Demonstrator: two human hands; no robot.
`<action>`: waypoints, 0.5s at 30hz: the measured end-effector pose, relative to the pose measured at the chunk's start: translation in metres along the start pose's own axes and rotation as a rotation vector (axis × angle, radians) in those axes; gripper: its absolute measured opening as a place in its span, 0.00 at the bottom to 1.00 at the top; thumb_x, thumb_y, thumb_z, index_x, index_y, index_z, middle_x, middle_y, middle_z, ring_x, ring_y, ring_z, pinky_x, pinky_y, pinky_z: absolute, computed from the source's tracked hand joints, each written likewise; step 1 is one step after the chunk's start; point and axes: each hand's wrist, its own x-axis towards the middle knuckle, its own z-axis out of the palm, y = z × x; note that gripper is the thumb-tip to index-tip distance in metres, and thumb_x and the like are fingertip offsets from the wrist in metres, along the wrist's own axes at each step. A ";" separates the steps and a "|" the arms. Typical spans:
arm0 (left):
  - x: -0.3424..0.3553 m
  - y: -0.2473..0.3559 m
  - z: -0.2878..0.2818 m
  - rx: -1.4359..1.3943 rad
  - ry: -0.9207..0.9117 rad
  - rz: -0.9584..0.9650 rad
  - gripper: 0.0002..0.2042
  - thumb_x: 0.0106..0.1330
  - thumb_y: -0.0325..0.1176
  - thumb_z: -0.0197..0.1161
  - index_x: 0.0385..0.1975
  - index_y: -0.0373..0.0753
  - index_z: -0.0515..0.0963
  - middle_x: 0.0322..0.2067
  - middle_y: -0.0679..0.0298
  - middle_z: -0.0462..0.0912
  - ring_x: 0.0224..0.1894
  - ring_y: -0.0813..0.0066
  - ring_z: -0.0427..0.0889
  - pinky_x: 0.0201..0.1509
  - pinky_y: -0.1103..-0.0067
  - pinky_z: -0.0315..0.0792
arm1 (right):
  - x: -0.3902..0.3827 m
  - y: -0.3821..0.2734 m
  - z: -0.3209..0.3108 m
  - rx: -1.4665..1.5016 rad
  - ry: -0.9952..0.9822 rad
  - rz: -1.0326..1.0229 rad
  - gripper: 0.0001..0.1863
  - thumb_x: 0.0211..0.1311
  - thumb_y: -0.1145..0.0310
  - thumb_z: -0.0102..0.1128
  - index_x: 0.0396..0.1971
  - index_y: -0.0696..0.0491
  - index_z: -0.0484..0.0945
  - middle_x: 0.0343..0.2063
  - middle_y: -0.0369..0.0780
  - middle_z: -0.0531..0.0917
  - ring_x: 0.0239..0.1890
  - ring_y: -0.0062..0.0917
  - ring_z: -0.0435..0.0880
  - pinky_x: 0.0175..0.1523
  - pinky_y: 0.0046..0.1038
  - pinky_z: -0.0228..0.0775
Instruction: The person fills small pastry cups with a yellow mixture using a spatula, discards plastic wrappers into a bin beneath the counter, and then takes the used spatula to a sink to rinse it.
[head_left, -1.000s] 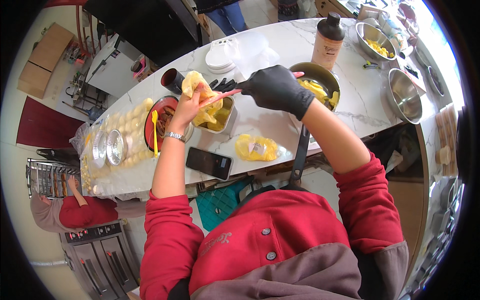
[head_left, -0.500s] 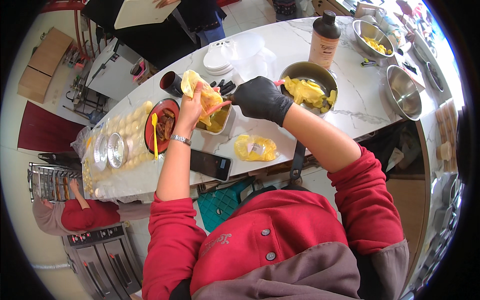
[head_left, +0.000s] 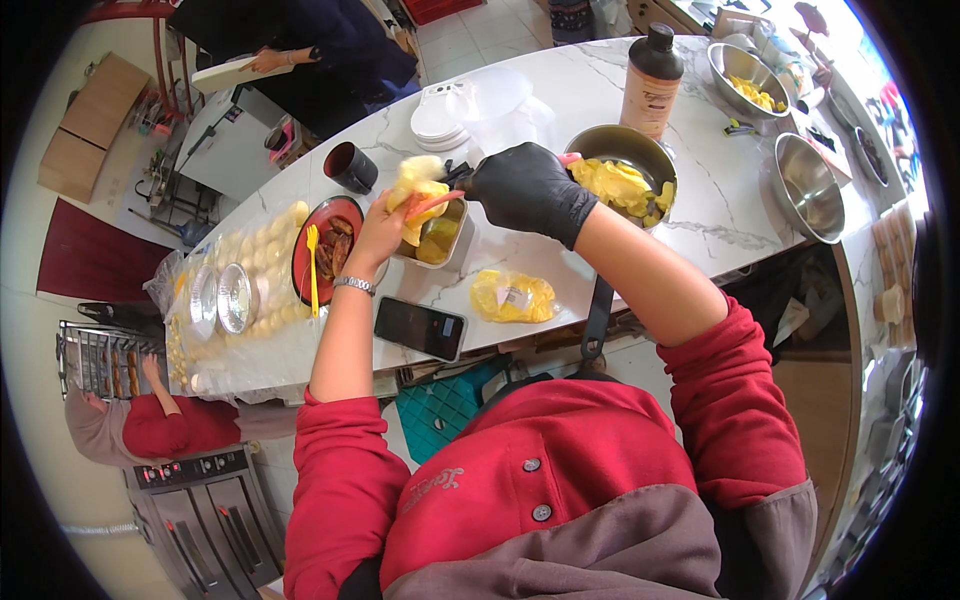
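My left hand [head_left: 380, 228], bare and with a watch at its wrist, grips a soft, crumpled yellow lump [head_left: 420, 186] above a rectangular metal container [head_left: 460, 245]. Whether the lump is wrapped in film I cannot tell. Yellow-green pieces [head_left: 436, 240] lie in the container. My right hand [head_left: 525, 195], in a black glove, is closed round a slim pink tool [head_left: 437, 207]. One pink end reaches against the lump; pink also shows on the fist's other side, by a dark pot [head_left: 655, 150]. Soft yellow folds [head_left: 612, 185] fill part of that pot.
A clear bag of yellow stuff [head_left: 512, 297] and a phone [head_left: 420, 329] lie at the near edge. Leftward are a red plate [head_left: 300, 262] with a yellow fork [head_left: 313, 270], a dark cup [head_left: 350, 167] and covered dough balls [head_left: 275, 235]. A large bottle [head_left: 652, 85] and steel bowls [head_left: 808, 190] stand right.
The yellow lump has bunched up and tilted rightward in my left hand, showing more of the container. My right hand shifted slightly. A person across the counter moved left with a white board.
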 end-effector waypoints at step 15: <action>0.010 0.006 -0.002 -0.048 0.010 0.085 0.10 0.59 0.27 0.54 0.38 0.30 0.74 0.34 0.64 0.79 0.37 0.81 0.76 0.43 0.84 0.68 | -0.001 -0.002 -0.003 -0.009 -0.084 -0.055 0.08 0.41 0.68 0.54 0.24 0.51 0.78 0.21 0.40 0.80 0.26 0.33 0.80 0.29 0.33 0.71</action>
